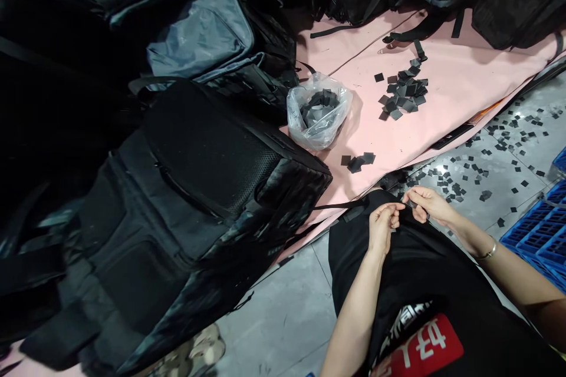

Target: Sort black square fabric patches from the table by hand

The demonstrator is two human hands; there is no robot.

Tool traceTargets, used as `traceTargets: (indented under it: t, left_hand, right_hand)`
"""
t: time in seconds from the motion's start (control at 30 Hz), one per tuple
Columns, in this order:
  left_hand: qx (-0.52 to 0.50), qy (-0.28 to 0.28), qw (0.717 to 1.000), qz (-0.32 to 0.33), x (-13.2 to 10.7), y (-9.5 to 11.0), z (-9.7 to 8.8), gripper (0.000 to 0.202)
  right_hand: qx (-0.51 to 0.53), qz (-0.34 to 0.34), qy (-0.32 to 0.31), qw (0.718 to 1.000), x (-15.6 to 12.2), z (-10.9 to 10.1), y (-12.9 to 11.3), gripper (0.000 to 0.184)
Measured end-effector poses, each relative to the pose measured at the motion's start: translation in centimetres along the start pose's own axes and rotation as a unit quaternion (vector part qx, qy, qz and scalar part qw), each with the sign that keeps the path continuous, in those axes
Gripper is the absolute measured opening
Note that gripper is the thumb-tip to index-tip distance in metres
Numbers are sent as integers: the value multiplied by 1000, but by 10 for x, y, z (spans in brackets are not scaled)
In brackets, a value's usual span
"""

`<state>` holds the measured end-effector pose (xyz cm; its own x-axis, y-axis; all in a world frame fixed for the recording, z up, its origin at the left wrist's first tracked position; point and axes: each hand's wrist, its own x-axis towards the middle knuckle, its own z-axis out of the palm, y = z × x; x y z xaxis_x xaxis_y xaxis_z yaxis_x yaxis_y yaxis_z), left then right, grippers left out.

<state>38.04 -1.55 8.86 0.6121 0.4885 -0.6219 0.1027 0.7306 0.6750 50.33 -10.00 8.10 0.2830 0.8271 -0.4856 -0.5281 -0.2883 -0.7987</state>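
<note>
My left hand [382, 225] and my right hand [430, 203] meet over my lap, fingers pinched together on a small dark square piece [410, 204] held between them. A thin black strap [338, 207] runs from the big black backpack [186, 218] on the left toward my left hand. A clear plastic bag [317, 109] filled with dark square pieces sits on the pink sheet [446, 88]. A loose pile of the same pieces [404, 91] lies to its right, and a few more pieces [359, 161] lie nearer me.
More black backpacks are heaped along the far edge and left, one open with a grey lining [201, 32]. Several square scraps [490, 159] litter the grey floor at right. A blue plastic crate [542, 230] stands at the right edge.
</note>
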Motion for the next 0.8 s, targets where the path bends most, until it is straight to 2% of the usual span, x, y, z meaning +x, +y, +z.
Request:
traceTargets:
  t: [0.13,0.43,0.5,0.63,0.73,0.8]
  left_hand:
    - [29,3,1000,3,0,1,2,38]
    - [91,-6,996,25,2,0,-1,33]
    - [120,18,991,57,3,0,2,32]
    - [167,65,973,143,16,11,6,32]
    - [130,118,972,155,38,31,-2,37]
    - [92,166,971,142,54,43,-13,43]
  right_hand:
    - [-15,-23,-44,999,-1,1,-1,37]
    - [-52,-20,-103,993,-2,-1,1,49]
    - [-35,-9,-89,995,-2,2,1,49]
    - [63,-6,-31,998,-1,5,0,36]
    - [150,10,2,989,-4,-2,-5,30]
    - [178,40,-11,983,-7,-10,-8,24]
